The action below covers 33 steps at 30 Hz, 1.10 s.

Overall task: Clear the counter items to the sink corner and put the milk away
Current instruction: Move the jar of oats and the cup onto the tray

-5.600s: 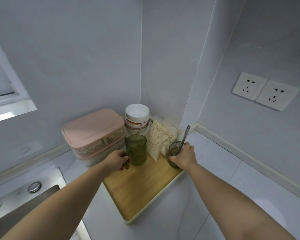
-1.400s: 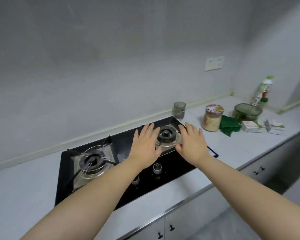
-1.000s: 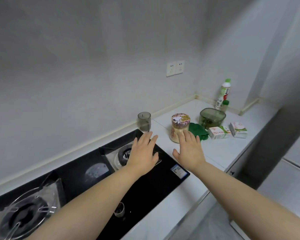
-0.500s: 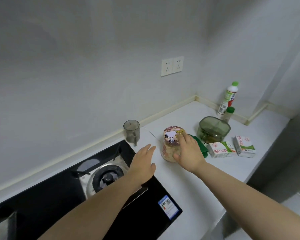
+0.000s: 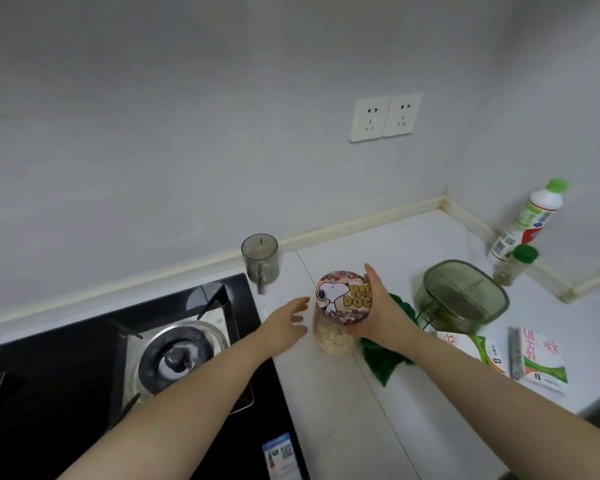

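A clear jar [image 5: 336, 336] with a cartoon-dog lid [image 5: 343, 296] stands on the white counter beside the stove. My right hand [image 5: 383, 308] grips the jar's right side at the lid. My left hand [image 5: 286, 323] hovers just left of the jar, fingers relaxed, not touching it. Two milk cartons [image 5: 541, 360] lie flat at the right, one partly hidden by my right forearm. A smoky grey mug [image 5: 260, 256] stands near the wall. A green lidded container [image 5: 463, 294] sits right of the jar, with a green cloth [image 5: 385, 362] in front of it.
A black gas stove [image 5: 111, 362] with a steel burner fills the left. A tall white bottle with a green cap [image 5: 530, 216] and a small green-capped bottle [image 5: 515, 265] stand in the far right corner. Wall sockets [image 5: 385, 117] are above the counter.
My view swung from the sink corner past the stove to this counter. My right hand reached the jar and closed round it; my left hand came up beside it.
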Tool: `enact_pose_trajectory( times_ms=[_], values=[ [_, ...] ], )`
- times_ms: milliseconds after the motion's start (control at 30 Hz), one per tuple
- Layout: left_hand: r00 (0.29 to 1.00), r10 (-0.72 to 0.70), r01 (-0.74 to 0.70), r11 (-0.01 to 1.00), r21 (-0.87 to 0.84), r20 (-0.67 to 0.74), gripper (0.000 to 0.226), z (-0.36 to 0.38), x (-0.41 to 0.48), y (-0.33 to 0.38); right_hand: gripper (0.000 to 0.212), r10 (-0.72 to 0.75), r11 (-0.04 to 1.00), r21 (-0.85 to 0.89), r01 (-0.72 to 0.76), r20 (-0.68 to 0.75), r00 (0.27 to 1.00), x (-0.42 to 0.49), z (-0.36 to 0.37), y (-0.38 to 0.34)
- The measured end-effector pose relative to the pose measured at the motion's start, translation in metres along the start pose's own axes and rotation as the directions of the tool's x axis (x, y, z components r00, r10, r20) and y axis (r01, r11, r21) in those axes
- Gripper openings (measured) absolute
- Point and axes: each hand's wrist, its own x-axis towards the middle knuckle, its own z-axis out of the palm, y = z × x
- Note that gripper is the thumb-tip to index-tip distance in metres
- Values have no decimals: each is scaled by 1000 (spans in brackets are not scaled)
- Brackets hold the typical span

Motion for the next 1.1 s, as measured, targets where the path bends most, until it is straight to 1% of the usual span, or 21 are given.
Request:
enact_pose_trajectory(
  times_ms=[33, 100, 167, 200, 267, 333, 400, 500, 567, 633, 700, 767, 833, 900, 967, 1033, 1067, 1100],
  values=[
    [1000, -12, 12, 998, -65, 0, 64, 4, 3, 1, 125, 4, 996, 86, -4, -3, 1000, 1, 4, 5],
    [1000, -16, 18, 991, -135, 12, 72, 9, 7, 1, 111, -5, 985, 174, 7, -15, 1000, 6, 12, 18],
    [1000, 4, -3, 990, -141, 6, 80, 14, 13, 0, 95, -26, 976, 216, 30, -20, 999, 13, 16, 28],
    [1000, 12, -14, 990, -143, -13, 82, 16, 17, -2, 92, -28, 971, 238, 30, -14, 1000, 17, 17, 32],
    [999, 10, -15, 985, -169, -36, 84, 19, 18, -2, 88, -26, 955, 295, 24, 2, 1000, 20, 19, 35],
    [999, -3, -4, 973, -231, -33, 87, 23, 19, 3, 85, -21, 955, 294, 21, -3, 1000, 25, 21, 37],
    [1000, -3, -1, 958, -287, -15, 89, 23, 19, 7, 83, -2, 959, 283, 13, -39, 999, 32, 22, 34],
    [1000, -18, 19, 935, -355, 5, 90, 21, 21, 5, 86, 32, 962, 271, -20, -38, 999, 43, 25, 26],
    [999, -35, 36, 916, -399, 11, 89, 18, 22, 1, 89, 56, 944, 327, -51, -5, 998, 51, 25, 26],
    [999, -27, 39, 891, -452, 33, 88, 14, 22, 0, 87, 54, 883, 464, -69, 46, 997, 57, 24, 26],
    [996, -12, 58, 861, -506, 94, 89, 11, 21, -1, 74, 30, 795, 599, -102, 130, 991, 60, 23, 28],
    [988, -24, 105, 836, -538, 155, 89, 6, 19, -5, 66, 4, 729, 669, -148, 211, 977, 63, 24, 30],
    [983, -31, 131, 817, -562, 183, 89, 1, 18, -11, 69, -19, 686, 706, -178, 262, 965, 66, 25, 31],
    [983, -34, 139, 786, -602, 183, 87, -5, 18, -15, 80, 0, 659, 716, -229, 305, 952, 71, 26, 28],
    [983, -31, 142, 761, -633, 183, 76, -11, 19, -16, 86, 47, 616, 728, -301, 347, 937, 77, 23, 26],
    [986, -29, 135, 731, -668, 167, 61, -19, 19, -14, 76, 129, 539, 726, -426, 428, 894, 81, 19, 22],
    [987, -32, 134, 710, -692, 158, 53, -25, 20, -13, 70, 149, 486, 731, -480, 472, 869, 83, 18, 22],
    [989, -35, 129, 690, -712, 145, 45, -29, 21, -11, 69, 150, 428, 745, -511, 499, 854, 85, 16, 23]
  ],
)
